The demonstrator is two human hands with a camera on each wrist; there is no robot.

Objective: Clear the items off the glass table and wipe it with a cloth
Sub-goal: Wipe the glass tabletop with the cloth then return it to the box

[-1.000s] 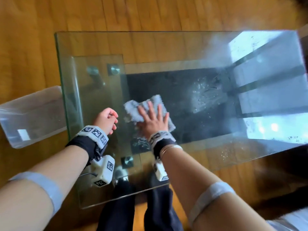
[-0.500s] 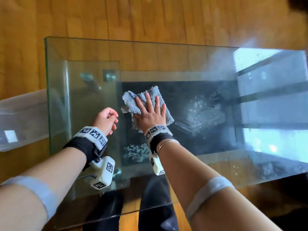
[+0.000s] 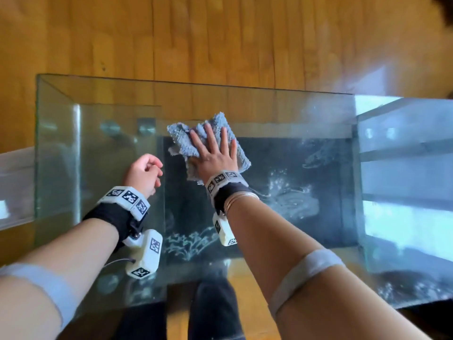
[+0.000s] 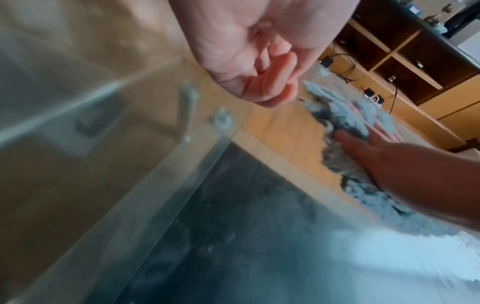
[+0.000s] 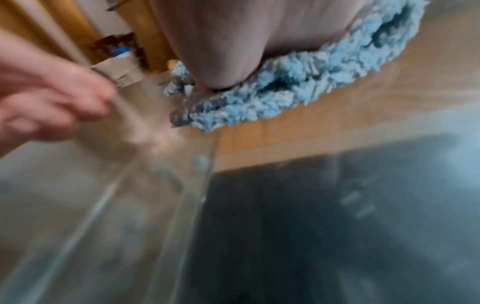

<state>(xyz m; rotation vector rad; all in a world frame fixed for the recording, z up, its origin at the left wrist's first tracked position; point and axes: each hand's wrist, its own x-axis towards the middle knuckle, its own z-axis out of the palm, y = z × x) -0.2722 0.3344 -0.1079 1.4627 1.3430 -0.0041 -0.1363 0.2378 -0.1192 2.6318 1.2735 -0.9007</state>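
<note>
A home living room: wooden floor (image 3: pixel 220 40), glass table (image 3: pixel 269 106), cubby shelving (image 4: pixel 405 61).

We see the cloth (image 3: pixel 218 133), a fluffy pale blue-grey rag, bunched and folded, lying flat on the glass worktop (image 3: pixel 282 114) towards its far edge, left of centre. The worktop is clear and rectangular, showing the wooden floor and a dark rug beneath; whitish smears and streaks mark its surface to the right of the cloth and nearer us.
</note>
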